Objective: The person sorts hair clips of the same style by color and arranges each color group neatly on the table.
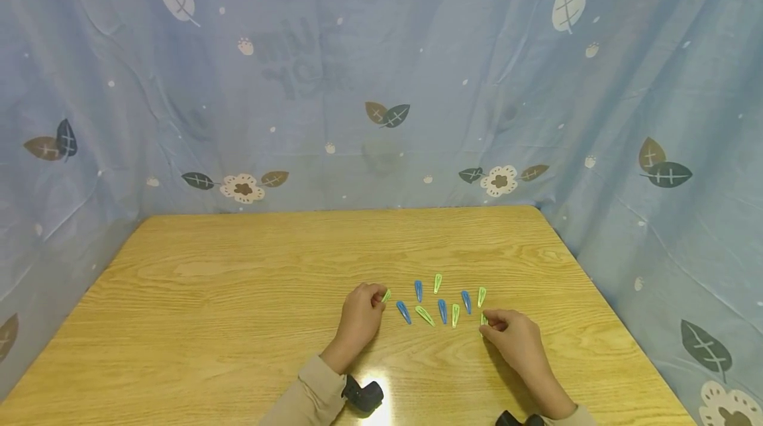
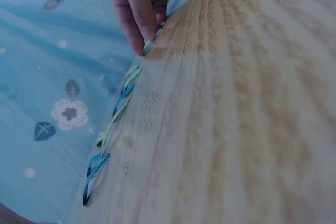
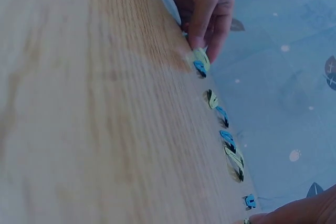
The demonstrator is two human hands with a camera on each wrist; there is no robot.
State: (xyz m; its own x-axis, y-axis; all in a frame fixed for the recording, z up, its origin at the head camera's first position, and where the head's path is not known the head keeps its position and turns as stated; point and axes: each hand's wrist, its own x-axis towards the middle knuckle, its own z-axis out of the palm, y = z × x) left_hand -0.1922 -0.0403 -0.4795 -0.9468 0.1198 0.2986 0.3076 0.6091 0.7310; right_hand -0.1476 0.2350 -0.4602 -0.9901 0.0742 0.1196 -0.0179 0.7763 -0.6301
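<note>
Several snap hair clips, blue and green, lie loosely scattered on the wooden table, among them a blue hair clip (image 1: 442,311) and a long green hair clip (image 1: 425,315). At the left end of the group my left hand (image 1: 359,315) pinches a green hair clip (image 1: 387,295) between thumb and fingers. My right hand (image 1: 517,341) pinches another green hair clip (image 1: 484,320) at the right end. Fingers partly hide both held clips. In the right wrist view a blue hair clip (image 3: 200,67) lies close beside the left hand's clip.
The wooden table (image 1: 226,280) reaches back to a blue patterned curtain (image 1: 369,48), which hangs around the back and sides. Dark wrist cameras (image 1: 363,395) sit at both cuffs. A bright light reflection lies on the table by the left cuff.
</note>
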